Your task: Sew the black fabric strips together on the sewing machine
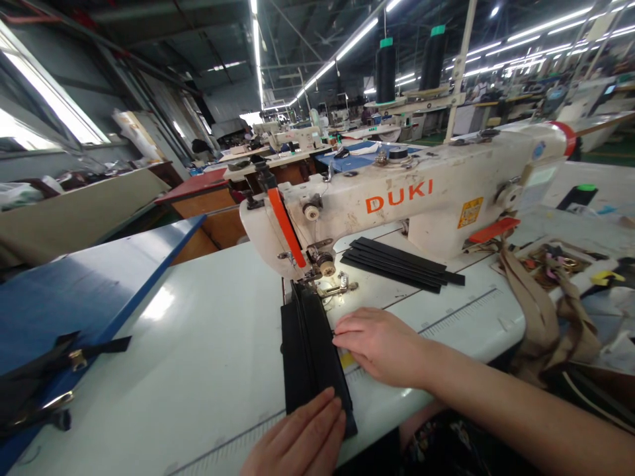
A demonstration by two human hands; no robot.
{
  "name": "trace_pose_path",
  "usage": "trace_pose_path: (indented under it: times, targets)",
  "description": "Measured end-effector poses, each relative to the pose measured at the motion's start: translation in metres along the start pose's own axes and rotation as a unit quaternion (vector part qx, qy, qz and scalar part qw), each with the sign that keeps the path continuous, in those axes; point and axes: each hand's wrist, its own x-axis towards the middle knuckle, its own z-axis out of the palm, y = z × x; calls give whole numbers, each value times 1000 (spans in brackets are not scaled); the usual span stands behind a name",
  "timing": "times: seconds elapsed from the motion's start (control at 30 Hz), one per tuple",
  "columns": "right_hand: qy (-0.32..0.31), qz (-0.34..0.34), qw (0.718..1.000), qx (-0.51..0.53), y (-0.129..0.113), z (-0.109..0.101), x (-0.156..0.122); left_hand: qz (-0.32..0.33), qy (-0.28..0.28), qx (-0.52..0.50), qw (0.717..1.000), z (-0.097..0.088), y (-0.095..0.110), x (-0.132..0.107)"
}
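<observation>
A long black fabric piece (313,350) with a raised ridge along its length lies on the pale sewing table. Its far end runs under the head of the white sewing machine (342,198), where the needle area is partly hidden. My left hand (302,439) rests on the piece's near end, fingers stretched out flat. Along the right edge, my right hand (377,344) pinches the fabric between thumb and fingers; the thumb is mostly hidden. Several black strips (397,264) lie fanned out under the machine arm.
Left, a blue surface (124,291) carries black straps with metal buckles (77,359). A tray (570,264) of small metal parts and tan straps (538,304) occupy the table's right end. Thread cones (385,69) stand behind the machine.
</observation>
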Motion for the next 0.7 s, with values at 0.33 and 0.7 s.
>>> trace_pose_path:
  times: [0.33,0.7]
  targets:
    - [21,-1,996,89,-25,-4,-21,48,-59,-2,997,-20,-4,12]
    - [-44,-25,989,136,-45,-16,-41,-17,43,-20,999,13,9,-8]
